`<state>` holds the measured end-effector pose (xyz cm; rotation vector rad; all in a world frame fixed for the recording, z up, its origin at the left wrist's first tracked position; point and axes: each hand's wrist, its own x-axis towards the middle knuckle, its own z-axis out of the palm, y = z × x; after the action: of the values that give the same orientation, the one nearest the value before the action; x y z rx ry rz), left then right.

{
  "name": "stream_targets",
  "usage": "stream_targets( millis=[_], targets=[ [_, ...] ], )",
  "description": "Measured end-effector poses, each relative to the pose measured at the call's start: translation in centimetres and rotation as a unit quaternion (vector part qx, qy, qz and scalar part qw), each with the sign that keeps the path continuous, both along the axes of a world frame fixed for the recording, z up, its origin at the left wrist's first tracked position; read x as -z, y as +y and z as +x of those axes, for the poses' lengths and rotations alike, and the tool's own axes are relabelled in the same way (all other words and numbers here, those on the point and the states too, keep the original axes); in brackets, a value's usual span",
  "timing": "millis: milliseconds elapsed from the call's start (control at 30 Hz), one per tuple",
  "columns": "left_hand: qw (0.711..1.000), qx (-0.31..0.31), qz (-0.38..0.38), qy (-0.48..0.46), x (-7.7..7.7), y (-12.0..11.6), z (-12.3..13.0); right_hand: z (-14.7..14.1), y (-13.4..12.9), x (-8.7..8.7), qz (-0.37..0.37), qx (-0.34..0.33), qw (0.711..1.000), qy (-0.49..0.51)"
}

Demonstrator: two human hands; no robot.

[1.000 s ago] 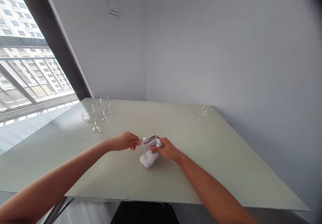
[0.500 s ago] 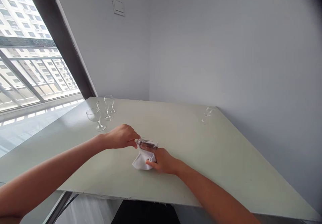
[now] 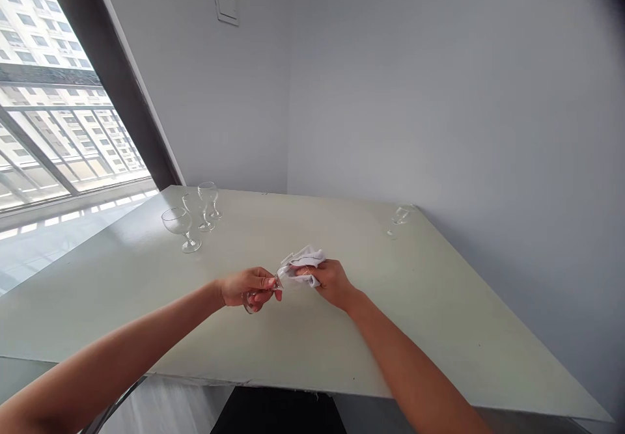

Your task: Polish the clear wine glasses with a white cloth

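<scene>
One wineglass (image 3: 288, 279), stem in left hand (image 3: 250, 287), bowl in cloth (image 3: 305, 259) in right hand (image 3: 332, 283)

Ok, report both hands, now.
Left hand: closed, holding a wine glass by its stem.
Right hand: closed on a white cloth, pressing it against the glass bowl.
</scene>
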<state>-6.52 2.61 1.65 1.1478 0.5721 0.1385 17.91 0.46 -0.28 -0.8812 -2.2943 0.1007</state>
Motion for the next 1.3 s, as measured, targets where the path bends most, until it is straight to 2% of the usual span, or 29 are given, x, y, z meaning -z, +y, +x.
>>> stream_targets(
  millis=[133, 233, 300, 333, 367, 433, 500, 567, 667, 733, 800, 900, 967, 1000, 1067, 1100, 1200, 1267, 1300],
  targets=[
    [0.999, -0.049, 0.002, 0.024, -0.3, -0.1, 0.2, 1.1, 0.5, 0.0, -0.013, 0.020, 1.000, 0.006],
    [0.989, -0.126, 0.032, 0.070, -0.6, 0.1, 0.0, 2.2, 1.1, -0.4, 0.033, 0.122, 0.991, 0.032],
    [0.975, -0.175, 0.076, 0.117, -0.7, 0.4, 0.0, 2.5, 1.1, -0.8, 0.085, 0.196, 0.976, 0.048],
    [0.964, -0.192, 0.112, 0.148, -0.7, 0.5, 0.1, 2.3, 1.0, -1.0, 0.109, 0.210, 0.971, 0.044],
    [0.949, -0.204, 0.155, 0.183, -0.7, 0.6, 0.3, 2.0, 0.7, -1.1, 0.128, 0.203, 0.970, 0.027],
    [0.913, -0.202, 0.255, 0.247, -0.7, 0.4, 0.9, 0.7, 0.0, -1.3, 0.144, 0.139, 0.979, -0.033],
    [0.869, -0.178, 0.354, 0.297, -0.7, -0.1, 1.9, -0.8, -0.8, -1.2, 0.138, 0.061, 0.985, -0.082],
    [0.817, -0.156, 0.448, 0.327, -0.8, -0.9, 2.8, -1.9, -1.3, -1.0, 0.126, 0.015, 0.988, -0.093],
    [0.732, -0.142, 0.583, 0.323, -0.9, -1.6, 3.8, -2.5, -1.7, -1.0, 0.099, 0.032, 0.993, -0.055],
    [0.689, -0.131, 0.650, 0.293, -0.9, -1.6, 4.0, -2.4, -1.8, -1.3, 0.068, 0.063, 0.996, -0.013],
    [0.665, -0.121, 0.691, 0.257, -0.8, -1.2, 4.1, -2.0, -1.8, -1.8, 0.020, 0.090, 0.995, 0.038],
    [0.662, -0.106, 0.713, 0.205, -0.2, -0.5, 4.3, -0.9, -1.2, -2.6, -0.104, 0.103, 0.979, 0.142],
    [0.668, -0.098, 0.713, 0.188, 0.3, -0.2, 4.7, 0.1, -0.5, -2.9, -0.227, 0.082, 0.943, 0.228],
    [0.672, -0.098, 0.710, 0.188, 0.6, -0.2, 5.0, 0.7, 0.0, -2.8, -0.293, 0.066, 0.914, 0.274],
    [0.680, -0.109, 0.697, 0.200, 1.1, -0.1, 5.7, 1.5, 0.9, -2.4, -0.393, 0.039, 0.839, 0.374],
    [0.684, -0.118, 0.688, 0.209, 1.3, -0.1, 6.1, 1.8, 1.4, -2.0, -0.417, 0.032, 0.800, 0.429],
    [0.697, -0.155, 0.657, 0.242, 1.6, 0.0, 7.7, 1.5, 2.4, -0.7, -0.421, 0.025, 0.701, 0.575],
    [0.703, -0.185, 0.633, 0.266, 1.6, 0.2, 8.8, 0.7, 2.6, -0.1, -0.406, 0.027, 0.656, 0.636],
    [0.707, -0.199, 0.621, 0.273, 1.7, 0.3, 9.4, 0.3, 2.5, 0.1, -0.397, 0.027, 0.643, 0.654]
  ],
)
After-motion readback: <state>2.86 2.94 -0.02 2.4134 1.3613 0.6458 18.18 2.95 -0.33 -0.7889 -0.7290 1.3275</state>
